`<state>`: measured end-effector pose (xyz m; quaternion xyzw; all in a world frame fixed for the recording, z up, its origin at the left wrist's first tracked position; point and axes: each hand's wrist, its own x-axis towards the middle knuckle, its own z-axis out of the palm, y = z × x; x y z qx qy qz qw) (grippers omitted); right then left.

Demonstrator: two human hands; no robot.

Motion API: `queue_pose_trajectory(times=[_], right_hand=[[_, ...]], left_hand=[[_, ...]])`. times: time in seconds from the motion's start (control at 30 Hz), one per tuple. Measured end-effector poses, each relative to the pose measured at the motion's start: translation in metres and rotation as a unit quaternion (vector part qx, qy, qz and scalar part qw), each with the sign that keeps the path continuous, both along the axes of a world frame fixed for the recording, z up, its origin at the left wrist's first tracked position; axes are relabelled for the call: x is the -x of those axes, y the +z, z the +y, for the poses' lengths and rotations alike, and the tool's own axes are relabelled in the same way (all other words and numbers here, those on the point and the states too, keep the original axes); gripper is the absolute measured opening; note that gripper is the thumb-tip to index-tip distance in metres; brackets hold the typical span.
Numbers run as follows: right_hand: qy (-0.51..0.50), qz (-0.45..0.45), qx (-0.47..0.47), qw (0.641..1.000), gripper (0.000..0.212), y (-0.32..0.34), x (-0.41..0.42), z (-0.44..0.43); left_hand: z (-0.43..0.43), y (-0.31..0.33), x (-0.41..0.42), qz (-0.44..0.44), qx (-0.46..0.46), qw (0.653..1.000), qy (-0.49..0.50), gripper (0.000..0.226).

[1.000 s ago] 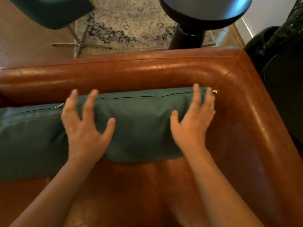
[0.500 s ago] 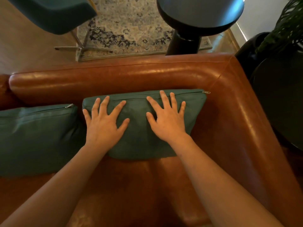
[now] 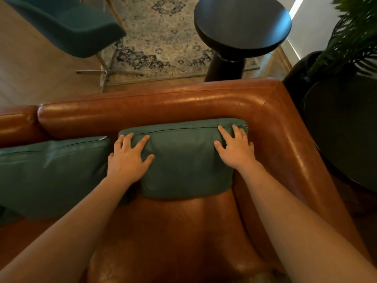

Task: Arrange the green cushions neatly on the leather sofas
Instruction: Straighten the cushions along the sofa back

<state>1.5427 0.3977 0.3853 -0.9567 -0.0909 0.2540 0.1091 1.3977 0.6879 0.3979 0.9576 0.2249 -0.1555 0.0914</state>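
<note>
Your left hand (image 3: 128,160) covers the left edge of the corner cushion (image 3: 183,160), so you cannot tell whether it touches the second cushion (image 3: 51,172), which the frame's left edge cuts off. Your right hand (image 3: 236,150) hides part of the corner cushion's right side. The plant (image 3: 350,37) is blurred and cropped at the right. The teal chair (image 3: 67,23) runs off the top.

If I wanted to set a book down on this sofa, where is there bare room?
The seat leather in front of the corner cushion, between the two forearms, is bare. So is the round black table behind the backrest. Along the backrest it is crowded: the left cushion and corner cushion fill it, left hand and right hand pressing the latter.
</note>
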Motion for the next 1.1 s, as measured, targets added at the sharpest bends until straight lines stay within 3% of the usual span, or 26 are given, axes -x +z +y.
queue_pose_trajectory(times=[0.5, 1.1], right_hand=[[0.059, -0.003, 0.016, 0.998, 0.073, 0.09, 0.071, 0.034], [0.055, -0.005, 0.041, 0.998, 0.083, 0.129, 0.145, 0.043]], left_hand=[[-0.028, 0.079, 0.042, -0.031, -0.006, 0.998, -0.056, 0.081], [-0.039, 0.116, 0.068, -0.008, -0.005, 0.996, -0.091, 0.101]])
